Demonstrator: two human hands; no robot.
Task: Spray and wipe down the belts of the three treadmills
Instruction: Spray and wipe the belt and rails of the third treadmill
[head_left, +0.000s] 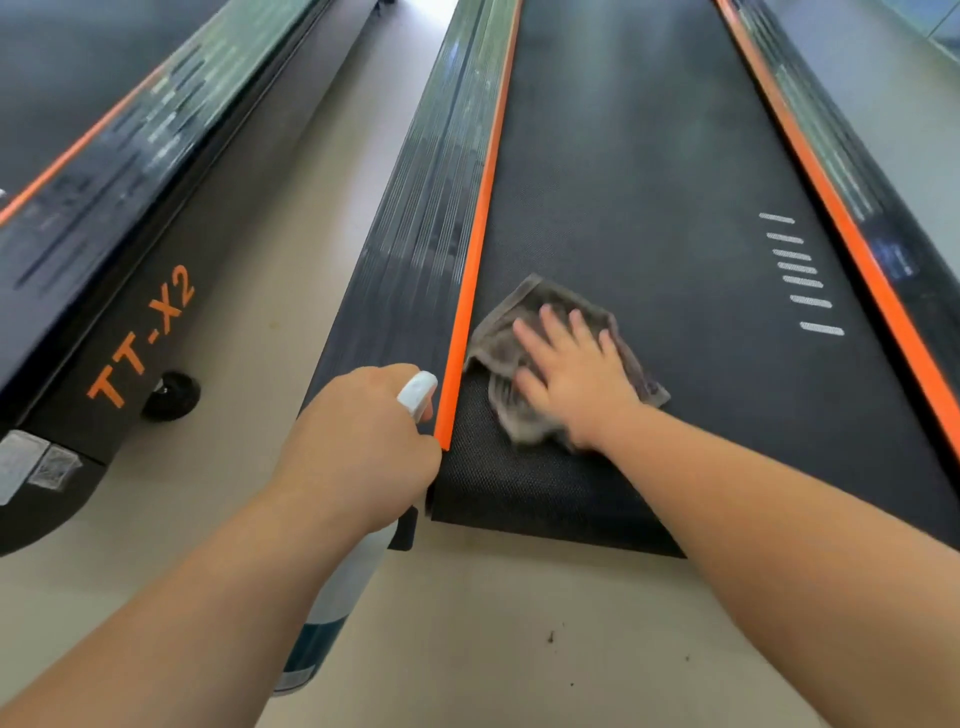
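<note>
Wiping step — right hand (574, 374) presses flat, fingers spread, on the cloth (519, 358) at the belt (639, 208)'s near end; left hand (363, 441) grips the bottle (418, 392) (idle). Next: likely sweep up the belt.

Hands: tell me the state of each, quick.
Left hand: closed around the spray bottle.
Right hand: open, pressed flat on the grey cloth on the belt.

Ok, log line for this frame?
wiping | right hand presses grey cloth on belt | left hand grips spray bottle
</note>
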